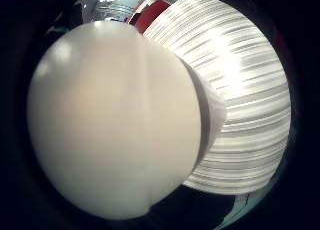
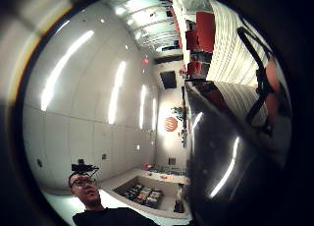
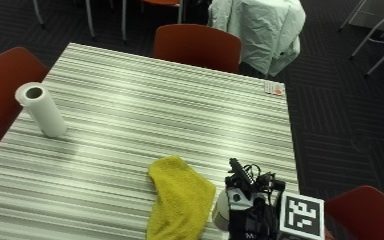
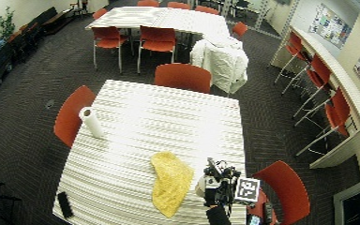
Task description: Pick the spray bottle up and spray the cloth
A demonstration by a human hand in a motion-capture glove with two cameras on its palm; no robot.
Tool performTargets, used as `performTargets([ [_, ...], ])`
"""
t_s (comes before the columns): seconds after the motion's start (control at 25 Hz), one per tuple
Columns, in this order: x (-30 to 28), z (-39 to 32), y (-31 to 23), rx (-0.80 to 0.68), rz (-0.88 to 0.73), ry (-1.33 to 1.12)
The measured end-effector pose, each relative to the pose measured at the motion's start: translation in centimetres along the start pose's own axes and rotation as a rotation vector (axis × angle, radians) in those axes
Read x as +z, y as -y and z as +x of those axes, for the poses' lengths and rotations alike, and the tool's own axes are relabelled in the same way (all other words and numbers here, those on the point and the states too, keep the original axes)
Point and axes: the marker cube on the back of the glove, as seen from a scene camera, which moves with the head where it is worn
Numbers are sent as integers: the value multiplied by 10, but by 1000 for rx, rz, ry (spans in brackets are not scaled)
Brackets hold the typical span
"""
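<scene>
The gloved right hand [image 3: 248, 212] is sitting at the near edge of the striped desk [image 3: 165, 100], wrapped round a white spray bottle [image 3: 224, 210] — its rounded body is filling the little-finger palm view. The yellow cloth [image 3: 177, 197] is lying just beside it on the desk. To do this well, I'd say the nozzle needs turning toward the cloth before squeezing — lifting clear first. A paper towel roll [image 3: 40, 110] is standing well apart.

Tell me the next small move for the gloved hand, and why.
Probably turn the spray bottle so its nozzle faces the yellow cloth, then squeeze. The gloved right hand already seems to hold the bottle just beside the cloth on the striped table.
</scene>
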Motion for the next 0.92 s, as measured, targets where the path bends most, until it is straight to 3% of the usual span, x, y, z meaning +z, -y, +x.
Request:
performTargets([
  [0.32,74,-54,-10,-24,-140,63],
  [0.56,118,-61,2,-155,-249,52],
  [0.92,125,-31,-1,-143,-295,42],
])
